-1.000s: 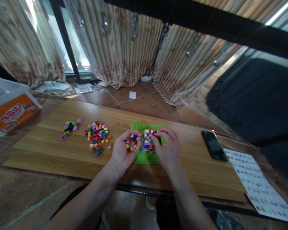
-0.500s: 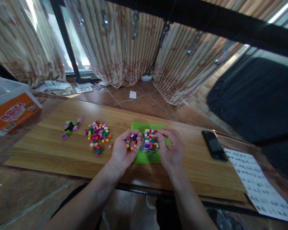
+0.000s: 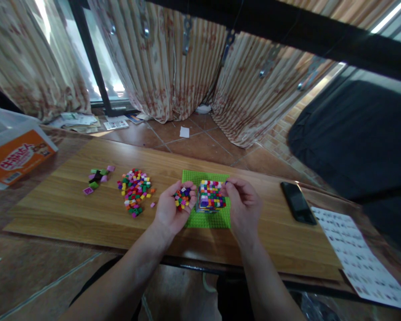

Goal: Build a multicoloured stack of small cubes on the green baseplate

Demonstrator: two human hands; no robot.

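Observation:
A multicoloured block of small bricks (image 3: 211, 196) stands on a green baseplate (image 3: 203, 218) on the wooden table (image 3: 87, 214). My left hand (image 3: 172, 208) is cupped palm up just left of the block and holds a small heap of coloured bricks (image 3: 182, 198). My right hand (image 3: 243, 206) is to the right of the block, its thumb and forefinger pinched near the block's upper right corner. Something small and dark shows at the fingertips; I cannot make it out.
A loose pile of coloured bricks (image 3: 135, 191) and a few purple, green and black pieces (image 3: 98, 176) lie to the left. A black phone (image 3: 298, 203) and a printed sheet (image 3: 357, 256) lie at the right. An orange-labelled box (image 3: 15, 156) sits far left.
My right hand has drawn away to the right from the front of the block, so the block's face now shows. My left hand stays cupped with its bricks.

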